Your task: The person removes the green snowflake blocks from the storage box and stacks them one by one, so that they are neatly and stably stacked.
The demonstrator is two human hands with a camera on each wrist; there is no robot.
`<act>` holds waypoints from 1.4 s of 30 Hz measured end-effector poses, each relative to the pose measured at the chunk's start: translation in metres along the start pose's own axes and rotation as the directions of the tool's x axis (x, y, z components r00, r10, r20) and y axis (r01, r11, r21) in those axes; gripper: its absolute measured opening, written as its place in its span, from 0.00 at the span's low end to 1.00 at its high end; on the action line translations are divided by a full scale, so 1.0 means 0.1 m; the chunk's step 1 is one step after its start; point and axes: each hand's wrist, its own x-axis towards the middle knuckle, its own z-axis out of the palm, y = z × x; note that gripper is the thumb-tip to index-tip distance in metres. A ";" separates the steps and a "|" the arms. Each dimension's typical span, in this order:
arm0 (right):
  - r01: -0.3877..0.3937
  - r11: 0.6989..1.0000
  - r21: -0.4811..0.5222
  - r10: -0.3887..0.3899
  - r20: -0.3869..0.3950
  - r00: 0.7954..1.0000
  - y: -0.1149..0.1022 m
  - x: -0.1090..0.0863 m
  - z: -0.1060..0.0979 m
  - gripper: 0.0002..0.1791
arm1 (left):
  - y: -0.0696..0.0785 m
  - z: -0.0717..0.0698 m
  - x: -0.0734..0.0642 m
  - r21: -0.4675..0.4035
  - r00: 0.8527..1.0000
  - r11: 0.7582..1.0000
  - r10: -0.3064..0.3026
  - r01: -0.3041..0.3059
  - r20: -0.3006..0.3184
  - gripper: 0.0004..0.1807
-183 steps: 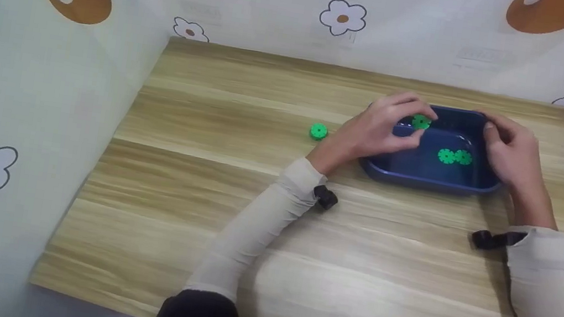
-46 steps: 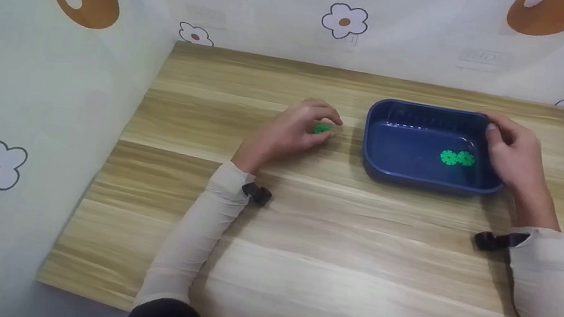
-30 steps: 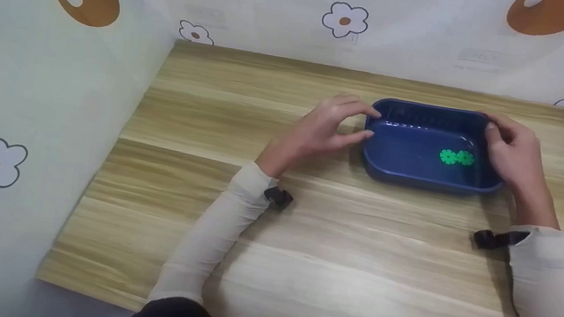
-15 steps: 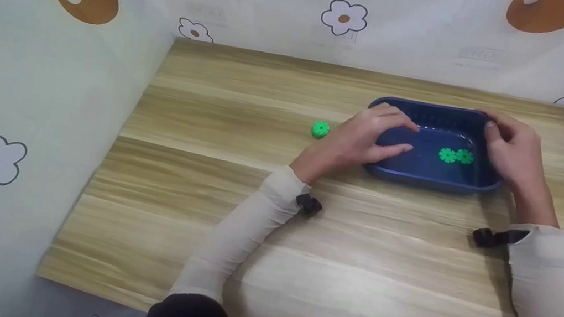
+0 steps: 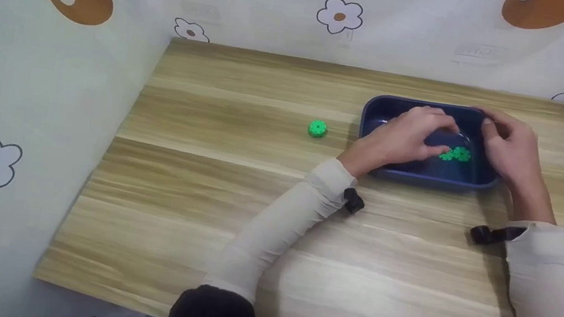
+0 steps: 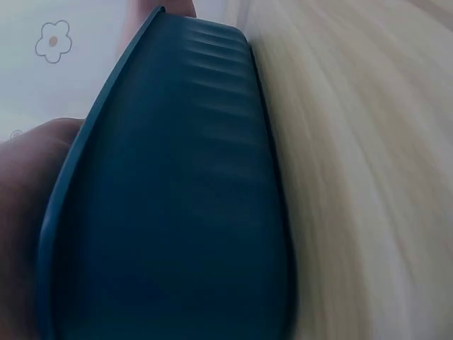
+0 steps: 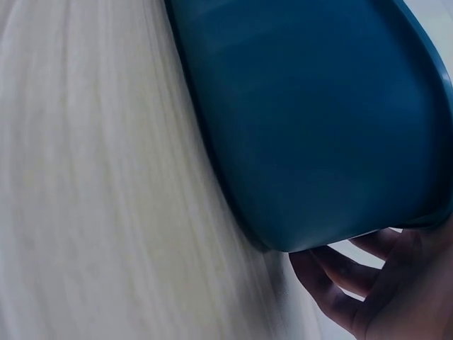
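A dark blue tray (image 5: 424, 177) stands on the table. Two green notched building discs (image 5: 462, 153) lie touching on its floor, the left one partly hidden by my thumb. My left hand (image 5: 402, 138) reaches over the tray's near side, thumb and fingers apart around a gap; I see nothing held there. At the right end, my right hand (image 5: 511, 148) grips the tray's rim and wall. Its fingers (image 7: 329, 283) lie against the outside in the right wrist view. A small stack of green discs (image 5: 317, 128) rests on the table left of the tray.
The wooden table (image 5: 189, 184) extends left of and in front of the tray. Pale patterned sheeting (image 5: 260, 4) rises behind it and at the sides. Each wrist carries a black camera mount (image 5: 353, 200). The tray's outer wall (image 6: 170, 177) fills much of the left wrist view.
Six seconds ago my left hand pinched a green disc over the tray. It was then at the table stack, and has since moved right, back over the tray. My right hand stays put.
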 end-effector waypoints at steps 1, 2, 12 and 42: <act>-0.004 1.000 -0.001 0.004 0.003 1.000 0.00 0.00 0.00 0.23 | 0.01 0.01 0.04 0.003 1.000 1.000 -0.012 0.012 0.017 0.20; -0.007 1.000 -0.002 0.007 0.005 1.000 0.00 0.01 0.00 0.24 | 0.03 0.03 0.07 0.014 0.999 1.000 -0.019 0.019 0.034 0.20; -0.004 1.000 0.000 0.004 0.006 1.000 0.00 0.02 0.00 0.23 | 0.07 0.25 0.29 0.110 0.988 0.993 -0.065 0.050 0.138 0.23; -0.015 1.000 0.027 0.016 -0.027 0.999 0.03 0.02 0.03 0.22 | 0.03 0.36 0.25 0.250 0.985 0.968 -0.063 0.021 0.161 0.18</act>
